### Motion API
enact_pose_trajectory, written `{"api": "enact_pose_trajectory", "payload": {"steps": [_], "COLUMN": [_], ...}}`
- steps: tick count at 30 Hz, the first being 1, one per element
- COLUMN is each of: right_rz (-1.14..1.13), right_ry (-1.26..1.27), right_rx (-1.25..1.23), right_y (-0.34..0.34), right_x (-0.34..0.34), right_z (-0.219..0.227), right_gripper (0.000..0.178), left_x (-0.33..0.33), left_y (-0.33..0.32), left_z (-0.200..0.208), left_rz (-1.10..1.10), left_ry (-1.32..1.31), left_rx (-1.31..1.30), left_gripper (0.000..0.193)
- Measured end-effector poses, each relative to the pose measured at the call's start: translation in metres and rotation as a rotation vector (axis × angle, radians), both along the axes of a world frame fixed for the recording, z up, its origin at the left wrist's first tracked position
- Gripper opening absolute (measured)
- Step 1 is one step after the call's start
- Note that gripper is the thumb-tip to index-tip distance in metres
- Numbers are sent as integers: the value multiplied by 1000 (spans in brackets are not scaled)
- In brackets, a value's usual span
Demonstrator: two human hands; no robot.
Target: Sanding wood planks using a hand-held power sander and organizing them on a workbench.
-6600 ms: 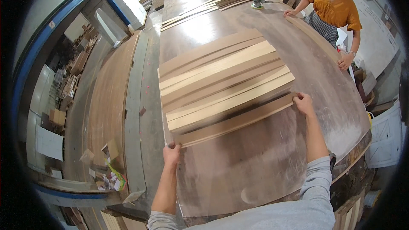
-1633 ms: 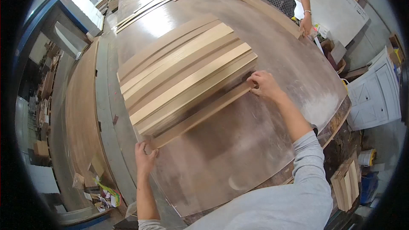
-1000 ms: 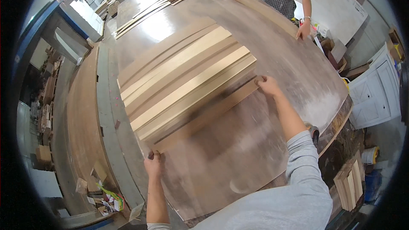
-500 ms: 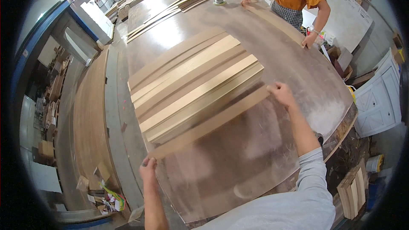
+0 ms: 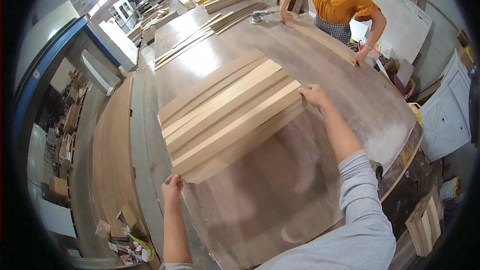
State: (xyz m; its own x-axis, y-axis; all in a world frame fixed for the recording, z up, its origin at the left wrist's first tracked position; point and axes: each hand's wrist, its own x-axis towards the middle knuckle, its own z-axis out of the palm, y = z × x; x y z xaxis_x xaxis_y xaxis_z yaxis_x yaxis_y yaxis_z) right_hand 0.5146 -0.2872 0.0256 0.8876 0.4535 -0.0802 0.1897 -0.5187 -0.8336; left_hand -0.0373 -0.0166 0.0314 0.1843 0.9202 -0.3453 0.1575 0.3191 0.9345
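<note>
Several long wooden boards, some pale and some brown, lie side by side in a layered stack (image 5: pixel 215 102) on the broad worktable. Along the stack's near side runs a flat wooden board (image 5: pixel 240 132) with a hand at each end. My left hand (image 5: pixel 173 188) is closed on its left end, near the table's left edge. At the far right end, my right hand (image 5: pixel 313 95) pinches the board's corner, with the arm stretched forward. More boards show just below the held one, and I cannot tell whether it rests fully on them.
Across the worktable (image 5: pixel 270 195), a person in an orange top (image 5: pixel 340 0) holds a long brown board (image 5: pixel 320 37) with both hands. A sander (image 5: pixel 257 17) and thin strips (image 5: pixel 200 35) lie at the back. White cabinet doors (image 5: pixel 446 112) stand right; a large wooden panel (image 5: pixel 114 155) lies left.
Both my hands have brought the board from in front of the stack up against its near side. The right hand moved farther away and slightly left. My view tilted up a little.
</note>
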Motion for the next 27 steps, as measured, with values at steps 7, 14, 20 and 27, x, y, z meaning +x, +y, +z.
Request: {"api": "enact_pose_trajectory", "payload": {"steps": [7, 14, 20, 27], "right_rz": [-84, -58, -89, -100], "right_ry": [-132, -71, -71, -81], "right_rx": [-15, 24, 22, 124], "right_y": [10, -5, -1, 2], "right_x": [3, 5, 6, 6], "right_z": [-9, -10, -4, 16], "right_gripper": [54, 57, 56, 60], "left_x": [1, -8, -3, 0], "left_y": [-6, -4, 0, -2], "left_z": [3, -3, 2, 29], "left_rz": [-10, -107, -115, -61], "left_ry": [-9, 95, 270, 163], "left_rx": [4, 136, 240, 298], "left_gripper": [19, 31, 31, 19]}}
